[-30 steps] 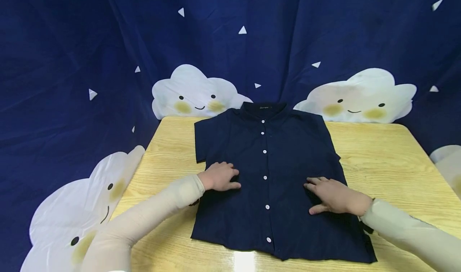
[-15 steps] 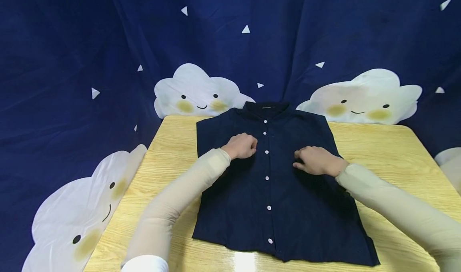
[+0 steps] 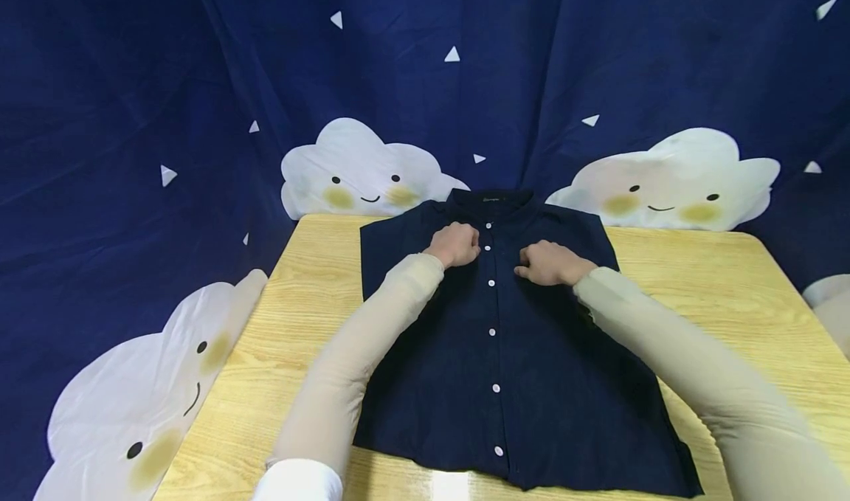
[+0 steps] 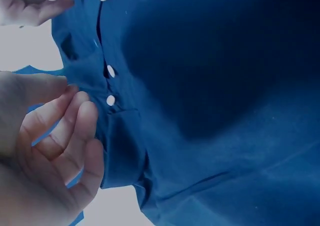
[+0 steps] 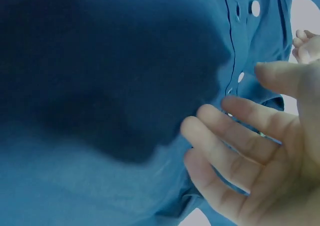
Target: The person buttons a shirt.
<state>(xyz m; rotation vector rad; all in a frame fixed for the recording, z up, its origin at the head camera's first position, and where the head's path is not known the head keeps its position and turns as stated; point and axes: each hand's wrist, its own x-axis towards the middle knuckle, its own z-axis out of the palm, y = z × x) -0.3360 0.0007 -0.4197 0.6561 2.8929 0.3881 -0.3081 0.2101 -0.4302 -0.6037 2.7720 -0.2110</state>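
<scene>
A dark navy button-up shirt (image 3: 445,383) with short sleeves lies front up and spread out, its collar at the far end and pale buttons down the middle. Over the upper chest, just left of the button row, is my left hand (image 3: 454,244). Its fingers bend loosely, thumb near the index finger, with no cloth between them in the left wrist view. On the other side of the buttons, my right hand (image 3: 550,263) hovers above the shirt with relaxed, slightly bent fingers (image 5: 227,136), holding nothing. Both hands cast shadows on the cloth.
The shirt lies on a light wooden table (image 3: 690,294) with rounded far corners. A dark blue curtain (image 3: 398,58) with smiling white clouds and small white shapes hangs behind it and down the left side.
Both hands have lifted from the shirt's middle and moved forward and inward, to the upper chest near the collar. The shirt stays spread in place.
</scene>
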